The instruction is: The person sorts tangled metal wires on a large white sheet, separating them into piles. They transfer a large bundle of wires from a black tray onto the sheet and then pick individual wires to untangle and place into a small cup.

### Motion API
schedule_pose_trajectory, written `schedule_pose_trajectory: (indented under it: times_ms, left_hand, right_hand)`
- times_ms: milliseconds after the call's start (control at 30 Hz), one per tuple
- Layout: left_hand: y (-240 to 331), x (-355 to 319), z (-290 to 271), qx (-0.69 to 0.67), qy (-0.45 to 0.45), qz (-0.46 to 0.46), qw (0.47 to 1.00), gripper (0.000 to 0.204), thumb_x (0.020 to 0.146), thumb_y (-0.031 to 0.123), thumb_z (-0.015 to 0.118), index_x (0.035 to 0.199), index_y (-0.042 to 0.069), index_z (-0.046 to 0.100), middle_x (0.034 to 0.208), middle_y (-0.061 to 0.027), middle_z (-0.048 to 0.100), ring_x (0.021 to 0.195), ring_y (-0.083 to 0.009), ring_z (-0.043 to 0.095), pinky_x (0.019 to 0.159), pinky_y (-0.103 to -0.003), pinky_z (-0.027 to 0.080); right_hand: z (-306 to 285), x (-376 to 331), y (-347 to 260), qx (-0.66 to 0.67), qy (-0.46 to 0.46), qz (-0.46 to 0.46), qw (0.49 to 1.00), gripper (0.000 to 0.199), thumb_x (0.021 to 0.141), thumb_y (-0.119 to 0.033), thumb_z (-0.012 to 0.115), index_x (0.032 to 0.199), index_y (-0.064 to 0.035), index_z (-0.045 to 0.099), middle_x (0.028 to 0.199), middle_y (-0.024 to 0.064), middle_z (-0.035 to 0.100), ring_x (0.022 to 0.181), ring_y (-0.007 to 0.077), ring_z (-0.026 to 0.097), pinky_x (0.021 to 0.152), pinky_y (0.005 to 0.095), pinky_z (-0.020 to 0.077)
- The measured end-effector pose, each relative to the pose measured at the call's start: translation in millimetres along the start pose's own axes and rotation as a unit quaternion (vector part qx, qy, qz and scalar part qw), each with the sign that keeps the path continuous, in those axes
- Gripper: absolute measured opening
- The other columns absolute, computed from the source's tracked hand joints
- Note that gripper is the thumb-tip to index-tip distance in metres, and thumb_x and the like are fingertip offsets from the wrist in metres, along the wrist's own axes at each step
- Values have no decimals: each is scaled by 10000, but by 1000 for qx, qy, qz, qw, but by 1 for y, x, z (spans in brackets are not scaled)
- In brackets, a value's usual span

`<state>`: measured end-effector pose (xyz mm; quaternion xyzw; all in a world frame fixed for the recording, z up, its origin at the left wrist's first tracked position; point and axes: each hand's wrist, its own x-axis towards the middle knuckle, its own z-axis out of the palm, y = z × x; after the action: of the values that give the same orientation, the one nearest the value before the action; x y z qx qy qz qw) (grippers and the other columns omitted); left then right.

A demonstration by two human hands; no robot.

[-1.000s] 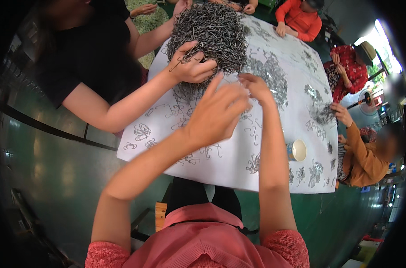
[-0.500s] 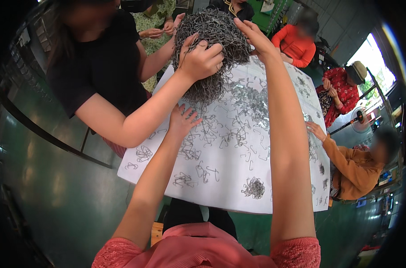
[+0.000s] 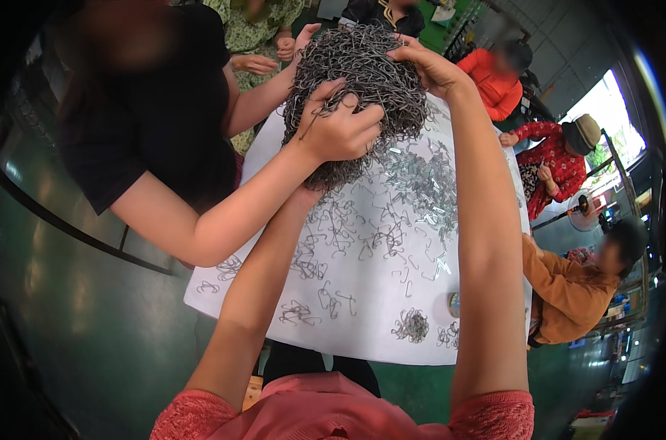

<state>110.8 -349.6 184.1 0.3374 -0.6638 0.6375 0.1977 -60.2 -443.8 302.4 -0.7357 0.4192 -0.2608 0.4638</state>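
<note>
A large tangled clump of wire hooks (image 3: 362,77) is held over the far part of the white table (image 3: 381,334). My right hand (image 3: 437,72) grips its right upper side, fingers bent in against the wires. Below the clump's lower left, my left hand (image 3: 309,196) reaches underneath; its fingers are hidden by the hooks. A co-worker in a black shirt (image 3: 160,103) also has hold of the clump, one hand (image 3: 340,121) dug into its front, the other hand (image 3: 304,44) at its far left. Loose wire hooks (image 3: 337,227) lie scattered under it.
Small shiny clear pieces (image 3: 425,183) are spread right of the clump. Little piles of hooks (image 3: 412,325) lie near the front edge, with a small round container (image 3: 453,303) by my right forearm. Several people sit around the table; a fan (image 3: 582,211) stands at the right.
My left hand has moved from open on the table to beneath the clump. My right hand's fingers have bent onto its side. The clump has shifted slightly right and nearer.
</note>
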Motion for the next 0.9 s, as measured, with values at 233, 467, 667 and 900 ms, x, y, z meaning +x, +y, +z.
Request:
schedule_pose_trajectory:
  times_ms: [233, 467, 667, 900]
  left_hand:
    - [5, -10, -35, -27, 177, 17, 984, 301, 782, 321, 635, 762, 121, 412, 802, 21, 381, 701, -112, 411, 611, -223, 370]
    - [46, -39, -72, 334, 160, 172, 913, 273, 779, 192, 645, 879, 44, 437, 857, 23, 496, 734, -57, 483, 660, -189, 434]
    - [86, -87, -85, 483, 175, 306, 802, 485, 806, 243, 558, 1193, -24, 440, 1167, -83, 530, 1051, -102, 490, 958, -249, 375]
    - [154, -141, -81, 451, 209, 233, 836, 439, 826, 96, 544, 1209, -17, 360, 1163, -49, 543, 1061, -110, 497, 994, -253, 375]
  right_hand:
    - [6, -44, 38, 106, -17, -29, 994, 741, 758, -94, 618, 1425, -109, 295, 1334, 81, 441, 1201, 196, 448, 1047, 318, 322]
    - [34, -101, 58, 217, 3, 73, 973, 1006, 713, -94, 758, 1473, -82, 99, 1319, 155, 456, 1198, 228, 465, 1023, 371, 357]
    - [42, -128, 64, 81, 10, -11, 997, 946, 615, -116, 828, 1412, -66, 319, 1306, 149, 470, 1174, 221, 485, 1007, 325, 369]
    - [58, -140, 97, 140, 9, 13, 990, 936, 582, -63, 850, 1350, -44, 316, 1206, 108, 503, 1118, 214, 509, 981, 326, 393]
